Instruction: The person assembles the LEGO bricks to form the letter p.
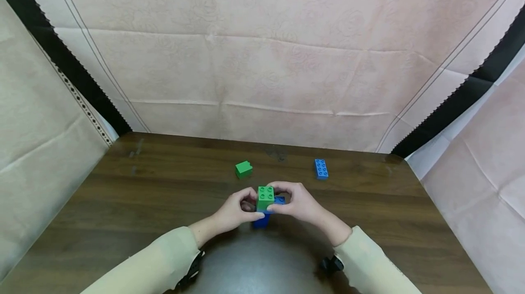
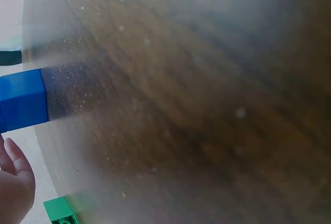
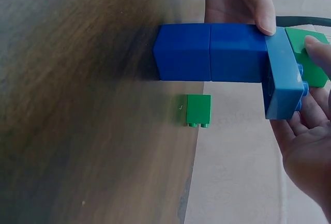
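Observation:
Two deep blue bricks [image 3: 186, 53] stand as a column on the table, and a lighter blue brick [image 3: 284, 92] lies across the top, jutting to the right. Above that sits a green brick [image 1: 265, 197] with its studs up. My right hand [image 1: 301, 205] pinches this green brick, thumb on its near side. From the left, my left hand [image 1: 229, 212] grips the upper part of the blue stack. Its thumb lies at the joint under the lighter blue brick; its other fingers are partly hidden behind the stack. In the left wrist view, only the lower blue brick [image 2: 23, 100] shows.
Behind the stack, slightly left, lies a loose green brick [image 1: 244, 169]. A loose blue brick [image 1: 321, 169] rests farther right, near the back of the brown table [image 1: 184, 171]. Pale cloth [image 1: 254, 75] hangs behind the table's back edge and along both sides.

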Demonstrator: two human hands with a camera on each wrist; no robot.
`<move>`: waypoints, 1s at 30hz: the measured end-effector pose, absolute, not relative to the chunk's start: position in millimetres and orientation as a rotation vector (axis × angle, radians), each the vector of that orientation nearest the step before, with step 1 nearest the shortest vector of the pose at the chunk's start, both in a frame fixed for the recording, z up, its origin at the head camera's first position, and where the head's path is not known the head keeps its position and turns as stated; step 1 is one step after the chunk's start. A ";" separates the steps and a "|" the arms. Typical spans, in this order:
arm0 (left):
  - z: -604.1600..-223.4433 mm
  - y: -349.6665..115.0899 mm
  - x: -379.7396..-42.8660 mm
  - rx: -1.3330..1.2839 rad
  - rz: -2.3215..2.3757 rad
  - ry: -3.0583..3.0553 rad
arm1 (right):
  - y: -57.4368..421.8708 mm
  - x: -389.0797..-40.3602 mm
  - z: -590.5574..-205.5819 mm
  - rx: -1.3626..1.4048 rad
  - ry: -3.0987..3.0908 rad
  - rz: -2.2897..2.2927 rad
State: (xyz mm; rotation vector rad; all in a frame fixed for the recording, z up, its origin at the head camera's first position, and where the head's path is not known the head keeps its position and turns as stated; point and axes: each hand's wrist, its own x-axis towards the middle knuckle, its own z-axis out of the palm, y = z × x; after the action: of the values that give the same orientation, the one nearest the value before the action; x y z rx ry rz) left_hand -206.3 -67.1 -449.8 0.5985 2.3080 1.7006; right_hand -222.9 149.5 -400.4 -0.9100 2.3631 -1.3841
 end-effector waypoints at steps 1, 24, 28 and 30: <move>-449.9 -67.3 -206.1 0.601 1.702 2.309 | 150.1 -223.4 -400.3 -0.921 2.354 -1.385; -450.0 -65.9 -204.2 0.561 1.666 2.337 | 145.4 -319.0 -430.6 -0.577 2.371 -1.554; -441.5 -65.8 -200.6 0.563 1.680 2.334 | 134.3 -325.1 -432.3 -0.601 2.388 -1.487; -430.9 -64.8 -195.6 0.554 1.673 2.338 | 130.2 -325.6 -433.2 -0.617 2.381 -1.457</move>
State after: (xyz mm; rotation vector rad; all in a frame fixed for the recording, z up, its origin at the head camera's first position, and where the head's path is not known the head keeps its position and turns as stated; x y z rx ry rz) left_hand -195.6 -64.8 -430.9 0.5535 2.3384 1.6732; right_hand -325.6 130.2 -433.2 -0.6175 2.3809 -1.4568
